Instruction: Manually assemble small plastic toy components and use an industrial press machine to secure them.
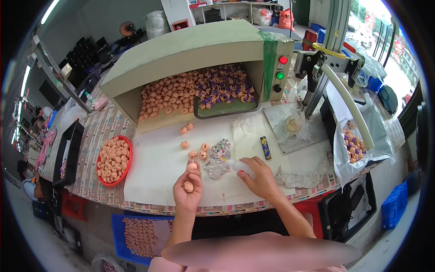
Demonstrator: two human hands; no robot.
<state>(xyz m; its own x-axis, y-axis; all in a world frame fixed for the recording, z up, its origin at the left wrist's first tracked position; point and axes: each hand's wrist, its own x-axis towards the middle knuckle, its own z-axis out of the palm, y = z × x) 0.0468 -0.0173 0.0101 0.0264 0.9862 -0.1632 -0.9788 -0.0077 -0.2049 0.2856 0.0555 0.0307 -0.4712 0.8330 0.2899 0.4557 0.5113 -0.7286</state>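
My left hand (187,197) is closed around small peach-coloured doll heads; one hollow head (188,186) rests in the palm, another (192,167) sits at the fingertips. My right hand (260,178) is closed on a small translucent white bottle (236,166), its narrow tip pointing left toward a crumpled flower-patterned cloth or bag (217,165). Just beyond the left hand lie several loose doll heads (204,147) on the white sheet (154,167). A dark blue and yellow tube (265,148) lies beyond the right hand.
A pale green hooded machine (186,52) at the back shelters piled heads and a black tray (226,114) of purple-and-peach pieces. A red basin (130,156) of heads stands left. At right are a lever press (312,86) and a plastic-lined box (340,158). A blue crate (117,235) sits below.
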